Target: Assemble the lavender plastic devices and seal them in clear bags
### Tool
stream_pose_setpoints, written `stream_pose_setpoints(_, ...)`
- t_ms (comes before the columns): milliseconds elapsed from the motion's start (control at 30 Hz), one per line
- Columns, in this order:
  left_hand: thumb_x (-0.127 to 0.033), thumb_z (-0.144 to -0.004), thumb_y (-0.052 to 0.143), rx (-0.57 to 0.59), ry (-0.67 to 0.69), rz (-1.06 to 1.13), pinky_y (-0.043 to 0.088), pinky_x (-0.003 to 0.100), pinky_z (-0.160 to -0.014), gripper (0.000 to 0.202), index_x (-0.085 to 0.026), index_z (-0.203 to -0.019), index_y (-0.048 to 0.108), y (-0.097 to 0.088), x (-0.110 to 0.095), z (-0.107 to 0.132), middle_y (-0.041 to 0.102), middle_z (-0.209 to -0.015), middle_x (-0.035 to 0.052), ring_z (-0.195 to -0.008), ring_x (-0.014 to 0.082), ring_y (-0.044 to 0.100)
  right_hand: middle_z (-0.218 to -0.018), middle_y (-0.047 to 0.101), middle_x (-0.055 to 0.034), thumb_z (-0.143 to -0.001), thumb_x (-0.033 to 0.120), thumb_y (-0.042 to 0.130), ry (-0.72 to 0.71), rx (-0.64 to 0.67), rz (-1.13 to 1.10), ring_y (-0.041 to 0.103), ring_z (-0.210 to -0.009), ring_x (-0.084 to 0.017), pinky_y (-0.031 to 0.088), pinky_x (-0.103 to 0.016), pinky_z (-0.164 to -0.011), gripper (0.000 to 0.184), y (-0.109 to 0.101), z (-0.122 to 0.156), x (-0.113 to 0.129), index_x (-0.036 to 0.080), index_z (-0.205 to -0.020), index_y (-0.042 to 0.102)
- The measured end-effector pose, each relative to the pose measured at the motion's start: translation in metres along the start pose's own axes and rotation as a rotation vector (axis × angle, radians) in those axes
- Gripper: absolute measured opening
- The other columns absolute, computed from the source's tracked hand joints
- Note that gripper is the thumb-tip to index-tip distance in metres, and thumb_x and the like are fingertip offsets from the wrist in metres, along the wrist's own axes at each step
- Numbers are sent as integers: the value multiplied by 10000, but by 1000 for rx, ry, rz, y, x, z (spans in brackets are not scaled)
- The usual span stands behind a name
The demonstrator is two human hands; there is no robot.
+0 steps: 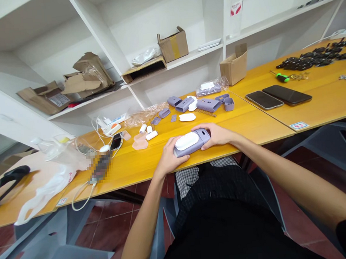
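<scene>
Black shirt [224, 232]: below both hands
Left hand [170, 156]: clasping lavender casing [193, 147], left end
Right hand [216, 134]: gripping its right end
White oval piece [187, 140]: between hands

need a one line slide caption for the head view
Left hand and right hand hold a purple-and-white device at the near edge of a yellow table, purple casings beyond.
</scene>
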State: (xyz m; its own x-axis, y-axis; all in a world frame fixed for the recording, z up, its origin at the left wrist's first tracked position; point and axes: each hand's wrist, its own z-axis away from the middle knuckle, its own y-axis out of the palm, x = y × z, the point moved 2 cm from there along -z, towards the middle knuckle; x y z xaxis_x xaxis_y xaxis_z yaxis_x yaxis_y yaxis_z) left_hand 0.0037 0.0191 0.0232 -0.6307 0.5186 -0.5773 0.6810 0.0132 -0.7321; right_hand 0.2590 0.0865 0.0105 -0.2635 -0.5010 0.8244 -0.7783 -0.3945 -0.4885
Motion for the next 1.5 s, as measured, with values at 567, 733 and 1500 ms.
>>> stream_pose_setpoints(567,-289,-722,886,-19,-3,27,492,496,-1123,723,-230,-1379,591,-2,2,2,635,-1374,99,-1267,312,620,-1416,654,-74,-564,338,976,-7,28,-52,609,-1303,-331,426,-538,-1188,882,4,0,8,275,-1388,669)
stream_pose_setpoints(733,-322,-716,913,-90,-55,-45,461,522,-1152,788,-231,-1410,550,-1,3,1,600,-1420,117,-1321,331,587,-1517,566,-93,-638,293,942,115,31,-363,705,-1151,-300,593,-520,-1011,1025,-3,3,-3,351,-1553,482)
stream_pose_setpoints(1500,-372,-724,920,-23,-64,-11,471,509,-1139,767,-236,-1403,590,-3,2,1,617,-1342,104,-1273,323,601,-1297,659,-74,-548,290,967,119,58,-229,696,-891,-231,611,-412,-795,953,0,5,-3,263,-1406,553)
